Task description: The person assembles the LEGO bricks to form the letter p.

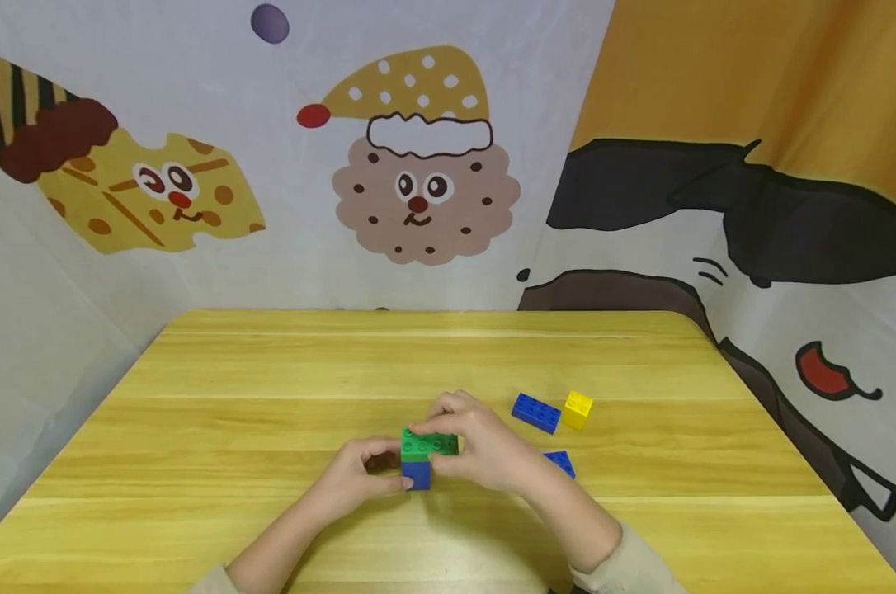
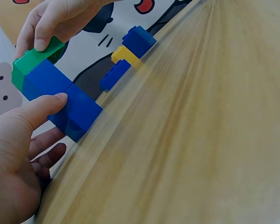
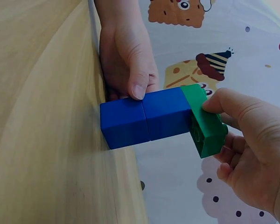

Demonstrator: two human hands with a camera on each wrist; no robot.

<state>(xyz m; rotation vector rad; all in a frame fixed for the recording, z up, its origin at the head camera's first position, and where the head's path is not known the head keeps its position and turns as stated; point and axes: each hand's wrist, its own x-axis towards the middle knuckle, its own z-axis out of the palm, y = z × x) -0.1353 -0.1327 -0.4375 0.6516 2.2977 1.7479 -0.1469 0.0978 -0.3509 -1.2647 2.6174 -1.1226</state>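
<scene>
Two blue blocks (image 3: 147,115) stand stacked on the table, with a green brick (image 1: 421,445) on top that juts out to the right past them. The left hand (image 1: 355,478) holds the blue stack from the left, its thumb on the front near where the two blocks meet, as the left wrist view shows. The right hand (image 1: 485,444) pinches the green brick between thumb and fingers. Seen from the right wrist, the hollow underside of the green brick's overhanging end shows beside the right hand (image 3: 256,144).
On the wooden table (image 1: 270,371), right of the hands, lie a long blue brick (image 1: 535,413), a yellow block (image 1: 577,410) and another blue brick (image 1: 560,464), partly hidden behind the right forearm. A cloth with cartoon figures hangs behind the table.
</scene>
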